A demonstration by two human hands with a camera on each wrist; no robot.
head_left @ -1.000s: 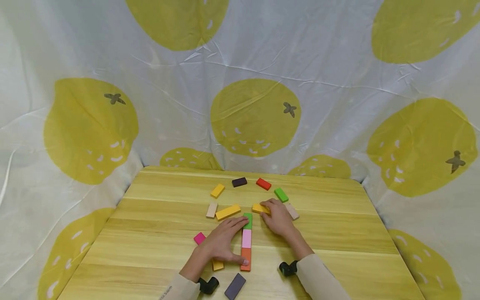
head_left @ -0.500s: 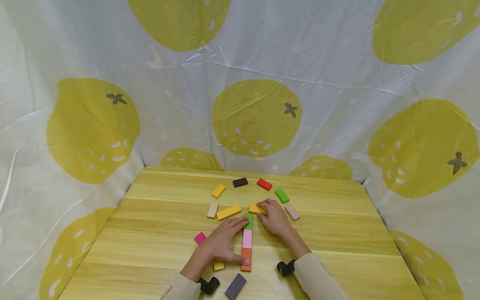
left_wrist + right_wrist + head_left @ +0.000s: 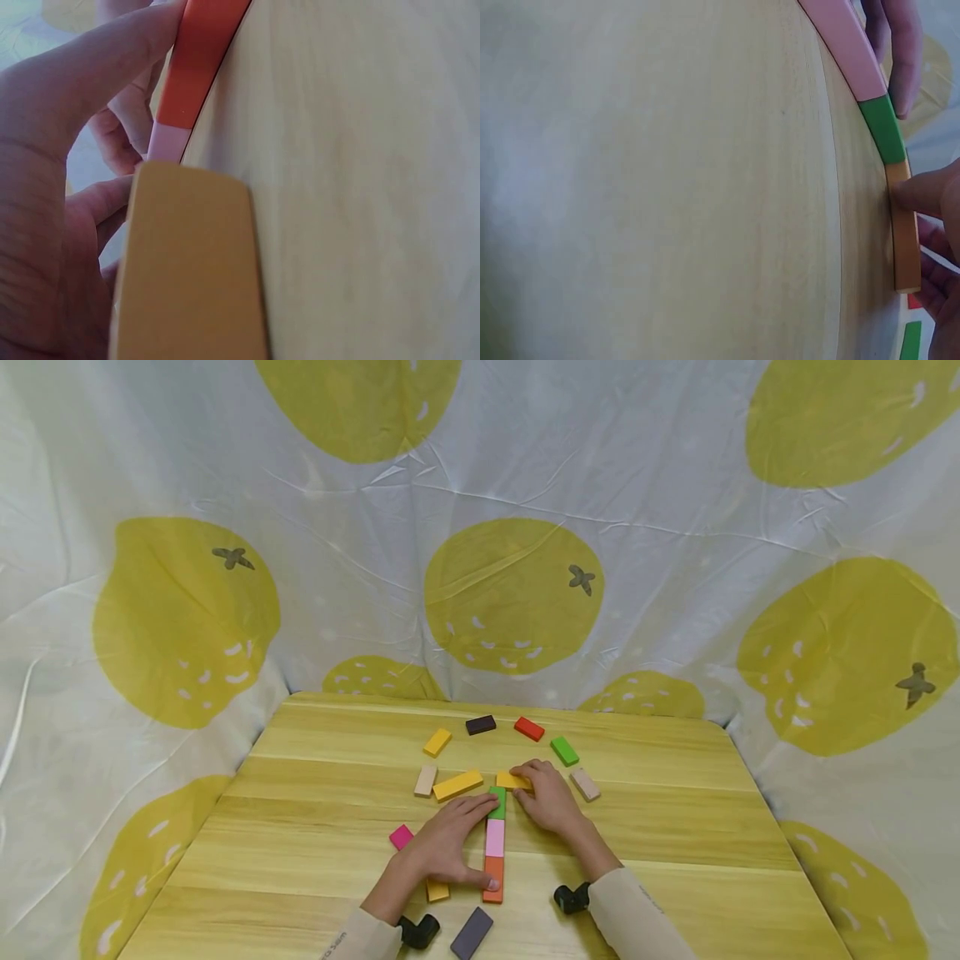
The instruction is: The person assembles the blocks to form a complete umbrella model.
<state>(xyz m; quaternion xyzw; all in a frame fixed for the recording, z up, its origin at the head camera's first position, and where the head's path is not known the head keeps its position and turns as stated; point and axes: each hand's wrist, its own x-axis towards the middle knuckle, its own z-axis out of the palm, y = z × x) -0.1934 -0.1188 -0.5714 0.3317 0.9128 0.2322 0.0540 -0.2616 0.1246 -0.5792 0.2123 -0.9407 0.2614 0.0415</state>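
A row of green (image 3: 498, 808), pink (image 3: 495, 837) and orange (image 3: 494, 867) wooden blocks lies end to end on the table. My left hand (image 3: 442, 842) spans its left side, fingertips touching the green block and thumb resting on the orange one. At the row's far end, my right hand (image 3: 552, 797) pinches a yellow block (image 3: 508, 781) between thumb and fingers. In the right wrist view that yellow block (image 3: 906, 244) meets the green block's (image 3: 883, 129) end. Another yellow block (image 3: 457, 786) lies left of the row's far end.
Dark (image 3: 481, 725), red (image 3: 528, 728), green (image 3: 564, 750), yellow (image 3: 437, 742) and pale blocks (image 3: 585, 784) form a loose arc beyond the hands. A magenta block (image 3: 401, 837) and yellow-orange block (image 3: 437, 891) lie partly under the left arm; a grey-purple block (image 3: 472, 933) sits nearest me.
My right hand has slid the yellow block left, up against the far end of the row. The left hand has kept its place.
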